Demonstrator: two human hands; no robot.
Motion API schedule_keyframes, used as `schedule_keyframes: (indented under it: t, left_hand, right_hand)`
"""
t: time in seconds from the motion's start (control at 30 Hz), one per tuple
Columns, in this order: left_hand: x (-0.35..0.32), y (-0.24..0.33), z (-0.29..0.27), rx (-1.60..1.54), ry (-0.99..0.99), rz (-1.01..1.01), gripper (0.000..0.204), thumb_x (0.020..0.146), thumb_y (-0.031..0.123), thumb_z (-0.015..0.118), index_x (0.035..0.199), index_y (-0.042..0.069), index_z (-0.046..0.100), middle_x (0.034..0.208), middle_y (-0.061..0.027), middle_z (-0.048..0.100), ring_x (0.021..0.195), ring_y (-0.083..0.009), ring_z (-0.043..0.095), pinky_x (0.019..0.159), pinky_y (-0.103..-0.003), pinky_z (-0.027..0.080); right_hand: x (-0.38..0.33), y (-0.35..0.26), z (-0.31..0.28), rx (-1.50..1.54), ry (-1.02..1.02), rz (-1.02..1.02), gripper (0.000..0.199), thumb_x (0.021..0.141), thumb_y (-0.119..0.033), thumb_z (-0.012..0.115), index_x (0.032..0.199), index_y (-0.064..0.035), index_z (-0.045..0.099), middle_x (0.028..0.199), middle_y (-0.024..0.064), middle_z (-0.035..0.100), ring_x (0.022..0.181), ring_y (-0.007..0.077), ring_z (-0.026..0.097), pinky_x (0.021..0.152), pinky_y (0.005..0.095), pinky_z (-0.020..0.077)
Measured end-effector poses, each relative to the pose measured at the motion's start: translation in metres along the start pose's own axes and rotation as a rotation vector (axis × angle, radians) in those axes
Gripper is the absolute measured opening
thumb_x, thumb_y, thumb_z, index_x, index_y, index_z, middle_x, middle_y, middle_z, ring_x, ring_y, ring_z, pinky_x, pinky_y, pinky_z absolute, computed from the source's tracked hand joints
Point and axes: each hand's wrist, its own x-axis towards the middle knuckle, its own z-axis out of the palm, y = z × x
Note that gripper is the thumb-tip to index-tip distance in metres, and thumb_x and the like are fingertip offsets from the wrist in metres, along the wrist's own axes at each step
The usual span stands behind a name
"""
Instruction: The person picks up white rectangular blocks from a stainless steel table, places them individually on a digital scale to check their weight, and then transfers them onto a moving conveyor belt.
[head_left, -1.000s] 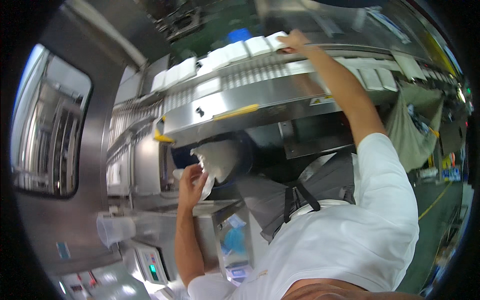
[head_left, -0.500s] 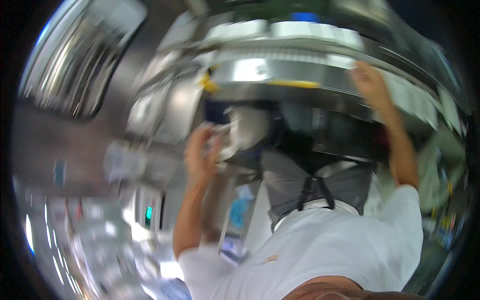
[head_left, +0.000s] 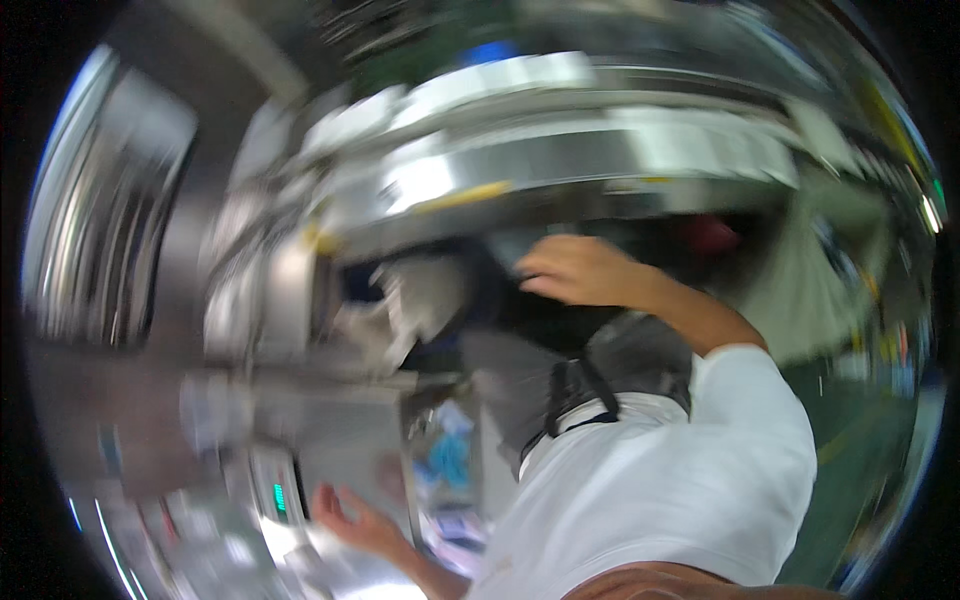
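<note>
My left hand [head_left: 352, 520] is at the lower left with its fingers loosely spread and nothing visible in them. Nearest to it is a box-shaped device with a lit green display [head_left: 279, 497], beside a grey metal surface [head_left: 345, 440]. In front of my waist hangs my right hand [head_left: 582, 270], below the counter's edge and pointing left. Its fingers are bent but apart, somewhat blurred, and hold nothing that I can see. A crumpled pale bag or cloth [head_left: 425, 295] lies left of my right hand, touched by neither hand.
A curved-looking metal counter [head_left: 570, 155] crosses ahead, with rows of white pieces [head_left: 700, 145] along it. A yellow strip [head_left: 465, 196] marks its front. Blue crumpled material [head_left: 452, 458] sits in an open bin or drawer near my left side. Pale green fabric [head_left: 815, 265] hangs at right.
The whole view has turned, shifting the counter leftward. My left hand has moved away from the pale bag, down toward the display device. My right hand has left the counter's edge and come before my waist.
</note>
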Motion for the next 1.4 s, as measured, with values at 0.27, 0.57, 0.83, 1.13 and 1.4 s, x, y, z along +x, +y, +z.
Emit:
schedule_keyframes:
  t: [0.27, 0.57, 0.83, 1.13, 1.4]
  left_hand:
    - [-0.079, -0.114, -0.112, 0.576, 0.397, -0.186, 0.036, 0.083, 0.009, 0.073, 0.117, 0.002, 0.062, 0.122, -0.0208, 0.060, 0.121, -0.0421, 0.053, 0.106, -0.052, 0.041]
    - [-0.031, -0.203, -0.210, 0.916, 0.494, -0.334, 0.050, 0.081, 0.021, 0.079, 0.123, 0.000, 0.061, 0.122, -0.0249, 0.060, 0.118, -0.0442, 0.055, 0.103, -0.052, 0.044]
    - [0.064, -0.324, -0.290, 0.621, 0.074, -0.906, 0.074, 0.083, 0.060, 0.077, 0.104, -0.011, 0.073, 0.099, -0.0276, 0.073, 0.094, -0.0374, 0.072, 0.079, -0.046, 0.055]
    - [0.075, -0.259, -0.240, 0.331, 0.103, -0.524, 0.056, 0.075, 0.033, 0.091, 0.109, -0.008, 0.072, 0.090, -0.0157, 0.071, 0.073, -0.0249, 0.067, 0.063, -0.043, 0.052]
    - [0.105, -0.070, -0.053, -0.052, -0.058, -0.096, 0.052, 0.079, 0.021, 0.089, 0.118, -0.007, 0.068, 0.104, -0.0161, 0.071, 0.086, -0.0248, 0.068, 0.076, -0.041, 0.054]
  right_hand:
    - [-0.012, -0.002, 0.026, 0.277, -0.346, 0.440, 0.027, 0.108, -0.016, 0.059, 0.126, 0.0004, 0.070, 0.117, 0.0139, 0.073, 0.103, 0.0237, 0.069, 0.088, 0.0352, 0.0534]
    - [-0.007, 0.010, 0.033, 0.265, -0.328, 0.296, 0.027, 0.109, -0.019, 0.057, 0.123, 0.0011, 0.069, 0.108, 0.0117, 0.072, 0.098, 0.0210, 0.069, 0.085, 0.0356, 0.0544]
    - [-0.021, 0.011, 0.021, 0.246, -0.301, 0.430, 0.027, 0.109, -0.019, 0.057, 0.122, 0.0018, 0.068, 0.111, 0.0134, 0.072, 0.099, 0.0241, 0.069, 0.086, 0.0355, 0.0535]
    - [-0.019, -0.003, 0.005, 0.268, -0.201, 0.410, 0.024, 0.100, -0.015, 0.067, 0.119, 0.0001, 0.070, 0.103, 0.0129, 0.069, 0.091, 0.0247, 0.068, 0.080, 0.0334, 0.0537]
    - [-0.021, 0.011, 0.036, 0.248, -0.207, 0.310, 0.035, 0.100, -0.034, 0.067, 0.114, -0.0018, 0.070, 0.103, 0.0148, 0.072, 0.093, 0.0325, 0.070, 0.083, 0.0435, 0.0555]
